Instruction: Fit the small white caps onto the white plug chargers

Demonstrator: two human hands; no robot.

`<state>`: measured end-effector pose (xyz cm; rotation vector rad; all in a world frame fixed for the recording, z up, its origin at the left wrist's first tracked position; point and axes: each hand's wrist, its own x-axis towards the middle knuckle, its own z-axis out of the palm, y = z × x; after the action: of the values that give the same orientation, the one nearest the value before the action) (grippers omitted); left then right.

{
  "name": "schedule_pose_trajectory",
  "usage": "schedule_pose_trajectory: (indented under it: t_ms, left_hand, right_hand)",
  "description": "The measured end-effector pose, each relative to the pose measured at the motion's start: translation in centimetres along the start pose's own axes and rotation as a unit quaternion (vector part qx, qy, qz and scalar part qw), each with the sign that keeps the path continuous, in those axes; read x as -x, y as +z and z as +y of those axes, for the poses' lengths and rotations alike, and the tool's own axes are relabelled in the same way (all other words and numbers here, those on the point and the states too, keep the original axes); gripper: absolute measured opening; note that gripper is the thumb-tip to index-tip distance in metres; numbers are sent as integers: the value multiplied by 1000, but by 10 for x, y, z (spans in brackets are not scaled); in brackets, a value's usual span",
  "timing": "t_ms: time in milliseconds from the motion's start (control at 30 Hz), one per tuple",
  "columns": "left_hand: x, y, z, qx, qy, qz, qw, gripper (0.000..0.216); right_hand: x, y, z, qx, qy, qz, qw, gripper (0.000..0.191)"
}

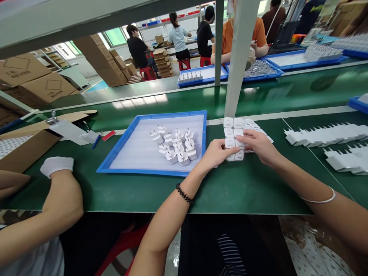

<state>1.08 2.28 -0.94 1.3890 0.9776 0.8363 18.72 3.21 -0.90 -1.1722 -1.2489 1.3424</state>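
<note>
My left hand (216, 152) and my right hand (259, 145) both grip a block of white charger plugs (234, 132) lying flat on the green table, just right of a white post. The left fingers press the block's near left side, the right fingers its near right side. A blue tray (120, 147) with a white liner stands to the left of my hands and holds several white plugs (176, 147) standing pins-up. A dark bead bracelet is on my left wrist, a thin silver bangle on my right.
Rows of white plugs (327, 135) lie at the right. A co-worker's gloved hand (56, 165) rests at the left beside an open cardboard box (25, 143). A white post (238, 61) rises behind the block. Across the belt, other people sit at blue trays (198, 76).
</note>
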Motion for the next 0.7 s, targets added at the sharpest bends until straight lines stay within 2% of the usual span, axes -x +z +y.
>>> schedule_pose_trajectory:
  t_ms: [133, 267, 400, 533, 600, 700]
  left_hand:
    - [-2, 3, -3, 60, -37, -9, 997, 39]
    - [-5, 5, -2, 91, -35, 3, 995, 49]
    - [-6, 3, -2, 65, 4, 23, 998, 46]
    - [-8, 0, -3, 61, -2, 37, 997, 42]
    - [-8, -2, -2, 63, 3, 59, 996, 41]
    - [-9, -5, -1, 64, 12, 93, 994, 40]
  right_hand:
    - [1, -2, -3, 52, -82, 66, 993, 28]
    - [-2, -5, -7, 63, -89, 83, 991, 28]
    - [-17, -17, -5, 18, -96, 156, 983, 27]
    - [-29, -30, -2, 12, -58, 121, 991, 35]
    - [-32, -38, -2, 19, -54, 107, 993, 34]
    - [-37, -54, -5, -40, -74, 77, 993, 26]
